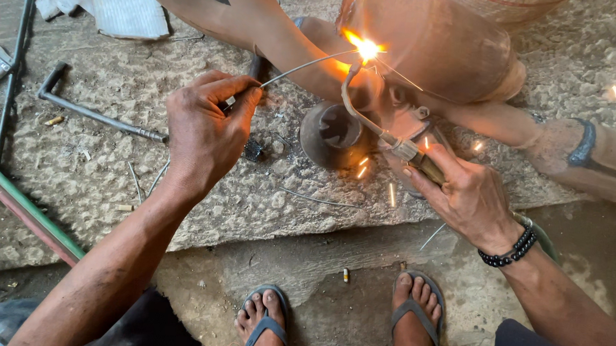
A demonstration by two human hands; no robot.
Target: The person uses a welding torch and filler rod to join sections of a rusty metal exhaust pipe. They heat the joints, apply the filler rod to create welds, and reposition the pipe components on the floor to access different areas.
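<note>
A rough stone slab [250, 205] covers the ground, its front edge running from 8 to 3 o'clock above two sandalled feet [413, 319]. The left hand [205, 129] pinches a thin filler rod [307, 64], and the right hand [465, 192] is clenched around a brazing torch [387, 135]. Both tips meet at the flame [365, 48] at 12 o'clock on a rusty metal part [427, 53]; an angled bar [93, 109] lies at 9 o'clock, with free slab between.

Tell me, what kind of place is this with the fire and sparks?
Probably a small outdoor metal repair workshop. The right hand holds a torch with a bright flame, the left hand feeds a thin wire rod, and a bent metal bar lies on the rough stone slab.
</note>
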